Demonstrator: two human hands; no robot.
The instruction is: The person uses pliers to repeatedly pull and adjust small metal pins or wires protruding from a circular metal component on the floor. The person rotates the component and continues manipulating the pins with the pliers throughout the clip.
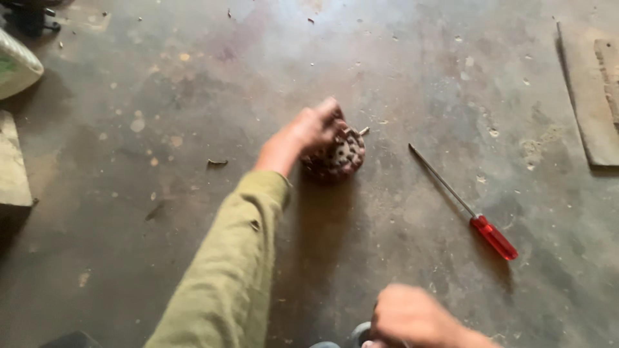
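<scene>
My left hand [308,131], in an olive-green sleeve, reaches forward and rests its fingers on a round, rusty brown metal part [340,156] with several holes and teeth, which sits on the stained concrete floor. The image is blurred, and whether the fingers grip the part or only touch it is unclear. My right hand [412,316] is at the bottom edge, curled over a dark, partly hidden object [361,333] that I cannot identify. A screwdriver [465,206] with a red handle and a long thin shaft lies on the floor to the right of the round part.
A flat worn board [590,109] lies at the far right. A pale slab [13,161] and a white sack [16,64] sit at the left edge. Small scraps and debris [216,162] dot the floor.
</scene>
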